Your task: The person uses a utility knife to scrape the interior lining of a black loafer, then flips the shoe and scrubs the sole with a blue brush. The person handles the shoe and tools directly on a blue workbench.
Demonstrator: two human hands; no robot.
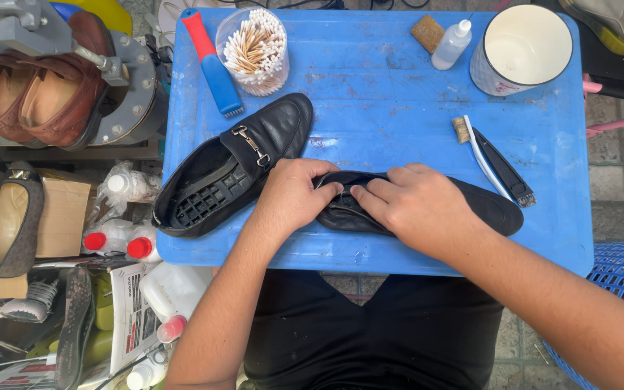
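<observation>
On the blue plastic tray table (399, 94), the black leather loafer with a metal buckle (236, 166) lies left of the flat black shoe (489, 206). Behind them stand the clear cotton-swab cup (254, 50) and, far right, the white enamel mug (521, 47).

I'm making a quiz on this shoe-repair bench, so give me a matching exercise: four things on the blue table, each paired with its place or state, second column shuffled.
Things:
1. cotton swabs
2. white mug
3. toothbrush
4. black loafer with a metal buckle

Places or states:
A. top right corner of the blue table
B. standing in a clear cup
C. lying free beside the left hand
D. lying next to a black brush, beyond the right hand

Pairs: 1-B, 2-A, 3-D, 4-C
</observation>
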